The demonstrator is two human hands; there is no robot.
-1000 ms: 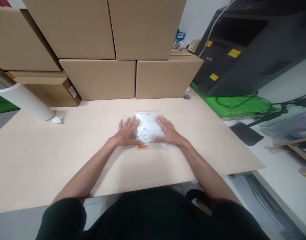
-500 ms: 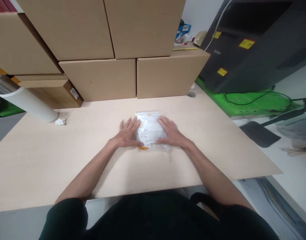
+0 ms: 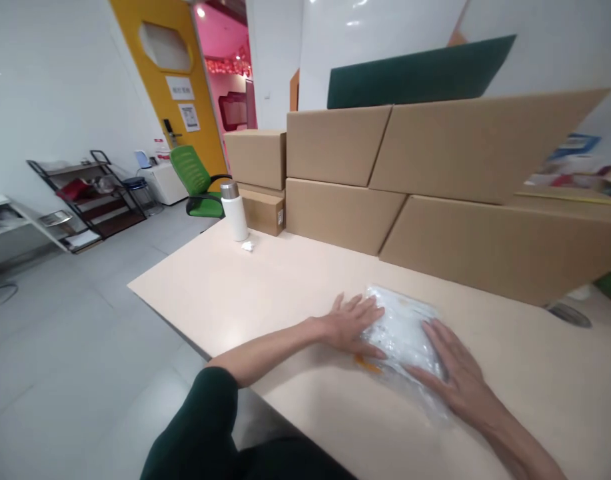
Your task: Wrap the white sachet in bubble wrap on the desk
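Observation:
A flat white package in clear, shiny plastic wrap lies on the pale tabletop. Loose clear film and a small orange patch show along its near edge. On its left side rests my left hand, fingers spread and thumb along the near edge. My right hand lies on the right side, its fingers stretched over the wrap and its thumb pointing inward. Both hands are open and touch the package without closing round it. What is inside the wrap cannot be made out.
Cardboard boxes stand stacked along the table's back. Near the left corner are a white bottle with a metal cap and a crumpled white scrap. A green chair stands beyond the table, before a yellow door.
The head view has swung left and up, bringing the door, chair and shelves into sight. My hands stay on both sides of the package, which appears to keep its place on the table.

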